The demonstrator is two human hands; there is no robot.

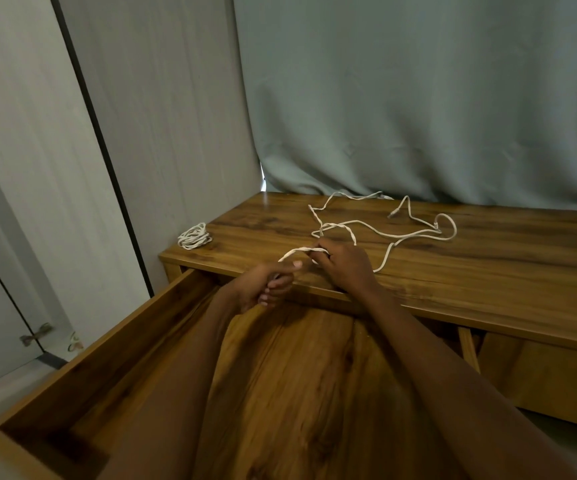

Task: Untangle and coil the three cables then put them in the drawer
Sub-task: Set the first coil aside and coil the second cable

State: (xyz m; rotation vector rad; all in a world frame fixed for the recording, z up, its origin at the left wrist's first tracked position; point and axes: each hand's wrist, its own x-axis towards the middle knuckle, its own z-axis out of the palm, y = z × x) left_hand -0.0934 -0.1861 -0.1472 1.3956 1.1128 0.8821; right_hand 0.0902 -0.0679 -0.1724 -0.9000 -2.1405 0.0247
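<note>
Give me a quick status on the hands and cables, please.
Both hands, left and right, shut on loose cable. One coil done, on desk. Drawer open, nothing blocking.

Both hands pinching tangled white cables above open drawer.

A wooden desk top carries a coiled white cable and loose tangled cables.
</note>
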